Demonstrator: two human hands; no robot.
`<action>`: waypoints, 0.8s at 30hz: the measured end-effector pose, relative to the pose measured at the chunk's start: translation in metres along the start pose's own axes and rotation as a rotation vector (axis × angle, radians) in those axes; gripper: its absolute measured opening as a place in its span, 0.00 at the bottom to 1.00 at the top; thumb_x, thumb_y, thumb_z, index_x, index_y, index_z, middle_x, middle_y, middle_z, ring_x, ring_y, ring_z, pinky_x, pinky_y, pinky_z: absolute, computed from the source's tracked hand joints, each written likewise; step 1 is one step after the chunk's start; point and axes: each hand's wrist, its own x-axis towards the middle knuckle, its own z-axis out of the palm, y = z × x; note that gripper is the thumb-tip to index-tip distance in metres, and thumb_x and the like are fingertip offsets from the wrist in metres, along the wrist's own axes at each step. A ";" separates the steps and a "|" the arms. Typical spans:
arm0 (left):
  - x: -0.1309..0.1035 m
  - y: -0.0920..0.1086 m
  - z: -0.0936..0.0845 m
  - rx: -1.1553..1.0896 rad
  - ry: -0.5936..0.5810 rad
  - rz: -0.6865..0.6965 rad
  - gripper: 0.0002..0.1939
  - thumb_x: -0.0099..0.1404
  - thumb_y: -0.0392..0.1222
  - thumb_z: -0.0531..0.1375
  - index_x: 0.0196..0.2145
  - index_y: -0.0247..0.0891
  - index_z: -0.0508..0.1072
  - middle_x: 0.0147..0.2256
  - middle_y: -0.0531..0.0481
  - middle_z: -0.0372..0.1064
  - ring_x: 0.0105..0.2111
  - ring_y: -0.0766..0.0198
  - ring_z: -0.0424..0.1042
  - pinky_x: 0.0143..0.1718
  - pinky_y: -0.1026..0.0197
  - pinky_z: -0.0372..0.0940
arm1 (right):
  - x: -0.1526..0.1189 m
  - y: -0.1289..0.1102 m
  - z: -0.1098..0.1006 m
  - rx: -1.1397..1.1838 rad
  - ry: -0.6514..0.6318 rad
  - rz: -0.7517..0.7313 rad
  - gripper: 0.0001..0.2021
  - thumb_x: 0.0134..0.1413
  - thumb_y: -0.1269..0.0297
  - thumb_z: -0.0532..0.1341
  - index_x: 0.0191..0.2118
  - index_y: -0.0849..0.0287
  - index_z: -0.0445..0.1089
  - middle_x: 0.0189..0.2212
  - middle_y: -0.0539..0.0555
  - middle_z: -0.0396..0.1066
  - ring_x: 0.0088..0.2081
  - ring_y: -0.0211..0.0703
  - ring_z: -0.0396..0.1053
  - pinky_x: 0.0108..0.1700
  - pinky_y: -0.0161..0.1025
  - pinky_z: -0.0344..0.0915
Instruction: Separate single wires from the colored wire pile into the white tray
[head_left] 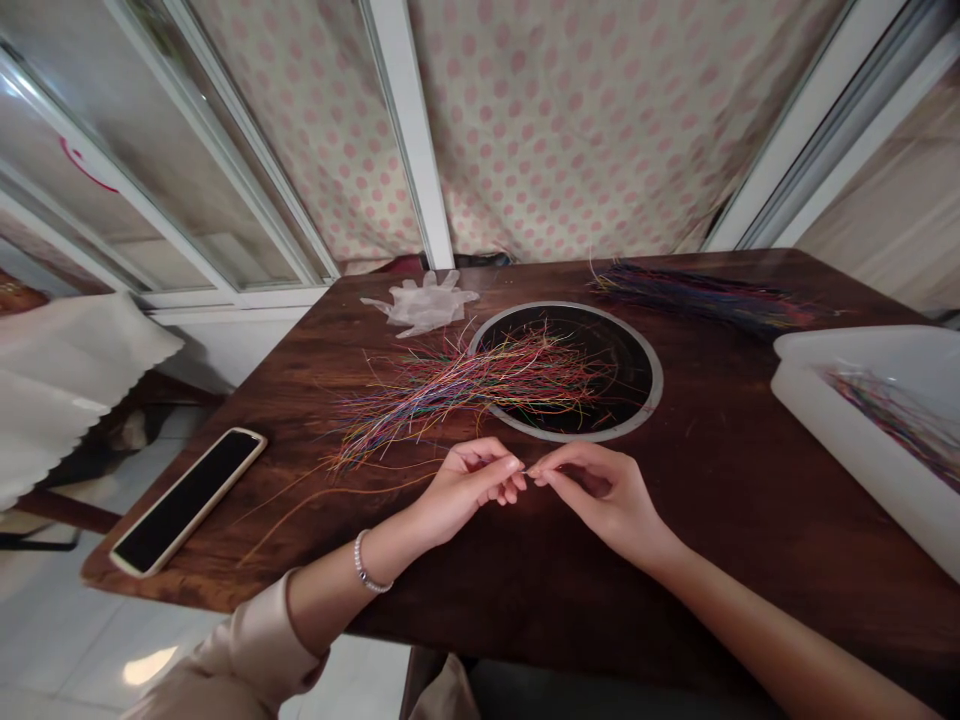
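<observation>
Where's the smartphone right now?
Head view, left side: the smartphone lies screen up on the wooden table, by its near-left corner, left of the left hand.

The single head-worn view looks forward and down from above and behind the left hand [466, 487] and right hand [609, 487], near them, facing across the wooden table [720, 550] to the polka-dot curtain [585, 120] beyond both hands.

Multicoloured wires [450, 388]; dark brown table [720, 500]; pink-dotted cream curtain [600, 130]
</observation>
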 end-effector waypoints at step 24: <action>-0.001 0.002 0.002 0.056 0.163 0.071 0.12 0.48 0.44 0.71 0.30 0.36 0.80 0.28 0.48 0.77 0.26 0.70 0.71 0.27 0.70 0.65 | 0.007 -0.001 -0.001 0.214 0.051 0.116 0.05 0.49 0.63 0.65 0.30 0.59 0.73 0.27 0.53 0.76 0.27 0.39 0.75 0.32 0.36 0.74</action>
